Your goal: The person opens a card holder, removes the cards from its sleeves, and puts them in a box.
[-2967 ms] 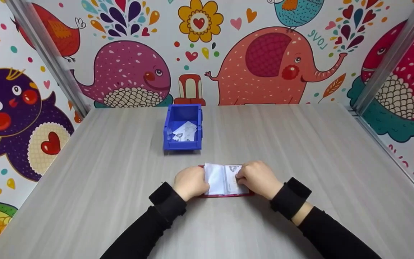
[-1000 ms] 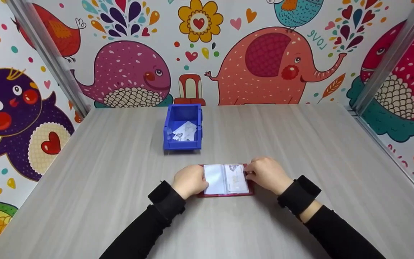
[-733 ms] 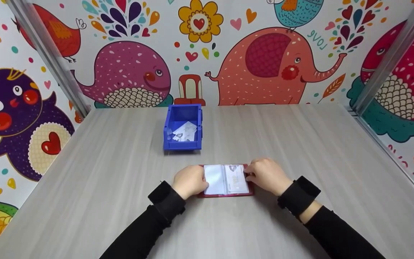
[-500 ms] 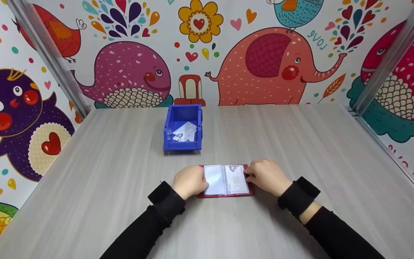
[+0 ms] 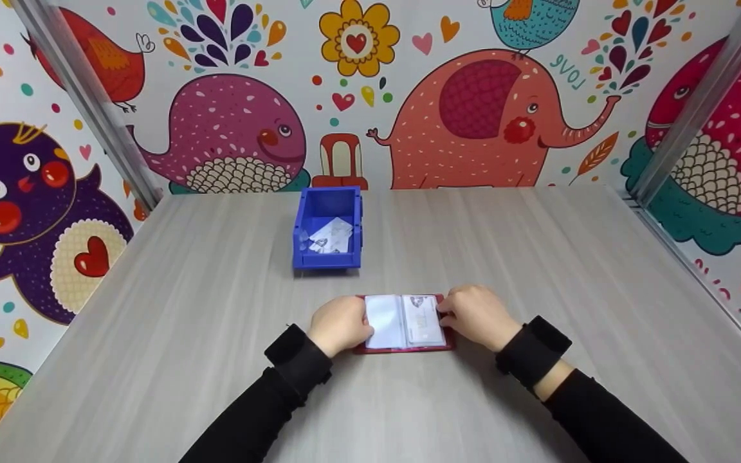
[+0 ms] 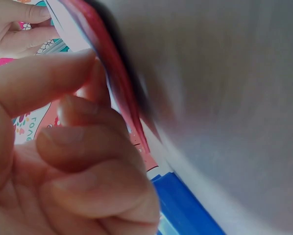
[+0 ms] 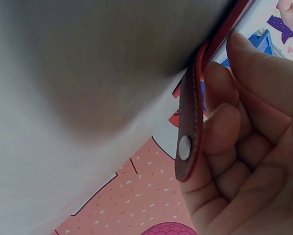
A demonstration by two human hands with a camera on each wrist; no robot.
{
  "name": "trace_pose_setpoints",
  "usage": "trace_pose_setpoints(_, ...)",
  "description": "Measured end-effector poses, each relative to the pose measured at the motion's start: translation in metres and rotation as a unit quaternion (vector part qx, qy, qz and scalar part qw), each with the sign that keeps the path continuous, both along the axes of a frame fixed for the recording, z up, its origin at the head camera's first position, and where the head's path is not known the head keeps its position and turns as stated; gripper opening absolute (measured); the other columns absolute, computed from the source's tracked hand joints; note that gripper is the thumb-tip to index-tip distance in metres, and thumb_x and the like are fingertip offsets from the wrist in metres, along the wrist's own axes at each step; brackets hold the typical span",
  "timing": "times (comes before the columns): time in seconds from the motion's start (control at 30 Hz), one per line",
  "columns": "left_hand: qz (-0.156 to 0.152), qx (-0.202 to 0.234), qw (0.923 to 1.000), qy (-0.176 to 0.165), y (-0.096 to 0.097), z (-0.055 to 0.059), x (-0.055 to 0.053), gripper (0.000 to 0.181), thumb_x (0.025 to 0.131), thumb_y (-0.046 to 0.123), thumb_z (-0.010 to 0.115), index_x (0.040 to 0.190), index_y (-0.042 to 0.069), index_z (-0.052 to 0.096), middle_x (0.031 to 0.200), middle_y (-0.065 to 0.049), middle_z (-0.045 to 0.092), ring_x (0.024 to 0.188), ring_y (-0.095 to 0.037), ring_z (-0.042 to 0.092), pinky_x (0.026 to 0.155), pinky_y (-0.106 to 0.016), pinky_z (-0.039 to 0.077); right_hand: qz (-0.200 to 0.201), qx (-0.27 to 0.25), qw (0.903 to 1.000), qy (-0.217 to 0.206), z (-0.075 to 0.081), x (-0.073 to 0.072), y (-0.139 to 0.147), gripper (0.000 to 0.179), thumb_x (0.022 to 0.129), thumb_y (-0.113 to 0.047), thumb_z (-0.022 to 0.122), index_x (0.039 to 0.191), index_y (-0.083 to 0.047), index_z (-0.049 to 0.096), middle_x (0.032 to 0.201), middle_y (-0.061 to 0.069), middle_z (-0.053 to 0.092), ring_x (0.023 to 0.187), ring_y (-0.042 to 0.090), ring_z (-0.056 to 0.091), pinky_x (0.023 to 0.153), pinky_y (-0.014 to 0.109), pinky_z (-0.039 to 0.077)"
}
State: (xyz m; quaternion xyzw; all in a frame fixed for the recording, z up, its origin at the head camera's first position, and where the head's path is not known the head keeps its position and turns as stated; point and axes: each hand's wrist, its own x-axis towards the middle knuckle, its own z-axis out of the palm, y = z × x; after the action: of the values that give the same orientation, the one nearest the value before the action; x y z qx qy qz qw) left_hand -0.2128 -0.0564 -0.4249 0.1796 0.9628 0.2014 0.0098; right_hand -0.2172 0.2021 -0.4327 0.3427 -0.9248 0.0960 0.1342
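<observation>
open red booklet (image 5: pixel 402 321), between both hands (image 5: pixel 340 326) (image 5: pixel 478 317) (pinching its edges)

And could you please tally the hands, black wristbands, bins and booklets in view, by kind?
Hands: 2 (left hand, right hand)
Black wristbands: 2 (left wristband, right wristband)
Bins: 1 (blue bin)
Booklets: 1 (red booklet, lying open)
Total: 6
The white cards in the bin overlap, so I left them uncounted.

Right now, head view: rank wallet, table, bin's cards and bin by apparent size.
1. Table
2. Bin and wallet: too alike to rank, and the bin sits farther away
3. Cards
</observation>
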Motion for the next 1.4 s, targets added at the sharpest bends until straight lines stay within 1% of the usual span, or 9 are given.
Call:
trace_pose_setpoints(0.33, 0.002, -0.003, 1.0, -0.001, 0.0, 0.0, 0.0, 0.033, 0.072, 0.01, 0.068, 0.056, 0.017, 0.04, 0.058, 0.003, 0.043, 0.054, -0.018, 0.043, 0.049, -0.034, 0.036, -0.007, -0.002, 0.9999, -0.01, 0.001, 0.0, -0.001, 0.014, 0.073, -0.007, 0.084, 0.075, -0.009, 0.071, 0.068, 0.001, 0.06, 0.062, 0.017, 0.054, 0.057, 0.035, 0.045)
trace_pose_setpoints(0.57, -0.004, -0.006, 0.9999, 0.009, 0.0, 0.001, 0.001, 0.033, 0.071, 0.008, 0.065, 0.054, 0.017, 0.037, 0.056, 0.004, 0.038, 0.054, -0.017, 0.039, 0.048, -0.034, 0.033, -0.011, 0.005, 0.9997, -0.021, 0.001, -0.002, -0.003, 0.019, 0.073, -0.007, 0.084, 0.069, -0.012, 0.067, 0.062, -0.002, 0.056, 0.057, 0.014, 0.045, 0.057, 0.034, 0.044)
trace_pose_setpoints(0.73, 0.001, -0.007, 0.9999, 0.012, 0.003, 0.003, 0.003, 0.034, 0.072, 0.008, 0.065, 0.053, 0.017, 0.038, 0.055, 0.004, 0.036, 0.053, -0.017, 0.038, 0.047, -0.033, 0.031, -0.014, 0.008, 0.9997, -0.018, 0.001, -0.003, -0.003, 0.019, 0.073, -0.007, 0.084, 0.068, -0.012, 0.067, 0.062, -0.001, 0.057, 0.057, 0.014, 0.047, 0.056, 0.035, 0.045)
trace_pose_setpoints(0.8, 0.006, -0.001, 0.9999, 0.012, 0.007, 0.004, 0.003, 0.035, 0.074, 0.008, 0.064, 0.052, 0.017, 0.038, 0.054, 0.005, 0.035, 0.052, -0.016, 0.037, 0.047, -0.032, 0.03, -0.015, 0.009, 0.9997, -0.018, 0.001, -0.003, -0.003, 0.019, 0.073, -0.008, 0.084, 0.068, -0.012, 0.067, 0.063, -0.001, 0.057, 0.057, 0.015, 0.048, 0.056, 0.036, 0.045)
trace_pose_setpoints(0.9, 0.0, 0.024, 0.9996, 0.017, 0.014, 0.006, 0.004, 0.036, 0.076, 0.008, 0.063, 0.052, 0.018, 0.038, 0.053, 0.006, 0.034, 0.05, -0.015, 0.036, 0.047, -0.03, 0.029, -0.017, 0.011, 0.9996, -0.018, 0.001, -0.003, -0.003, 0.018, 0.073, -0.008, 0.084, 0.068, -0.012, 0.067, 0.063, -0.001, 0.057, 0.057, 0.015, 0.049, 0.056, 0.036, 0.045)
trace_pose_setpoints(1.03, -0.022, 0.06, 0.9977, 0.023, 0.025, 0.009, 0.005, 0.031, 0.077, 0.007, 0.062, 0.055, 0.017, 0.044, 0.055, 0.006, 0.038, 0.051, -0.014, 0.039, 0.049, -0.029, 0.032, -0.018, 0.012, 0.9996, -0.018, 0.001, -0.002, -0.004, 0.018, 0.074, -0.009, 0.084, 0.069, -0.012, 0.068, 0.063, -0.001, 0.057, 0.057, 0.016, 0.051, 0.056, 0.036, 0.045)
trace_pose_setpoints(1.2, -0.034, 0.072, 0.9966, 0.023, 0.036, 0.006, 0.006, 0.023, 0.075, 0.006, 0.063, 0.057, 0.014, 0.052, 0.056, 0.006, 0.044, 0.052, -0.013, 0.043, 0.05, -0.03, 0.036, -0.019, 0.01, 0.9997, -0.014, 0.001, -0.001, -0.003, 0.018, 0.073, -0.008, 0.084, 0.069, -0.012, 0.067, 0.063, -0.001, 0.057, 0.057, 0.016, 0.052, 0.055, 0.036, 0.045)
trace_pose_setpoints(1.4, -0.041, 0.074, 0.9962, 0.019, 0.041, 0.003, 0.008, 0.022, 0.076, 0.007, 0.063, 0.057, 0.015, 0.053, 0.057, 0.008, 0.044, 0.053, -0.011, 0.042, 0.049, -0.028, 0.035, -0.013, 0.003, 0.9998, -0.016, 0.0, -0.002, -0.003, 0.022, 0.072, -0.008, 0.085, 0.066, -0.012, 0.064, 0.062, -0.002, 0.055, 0.056, 0.016, 0.053, 0.054, 0.036, 0.045)
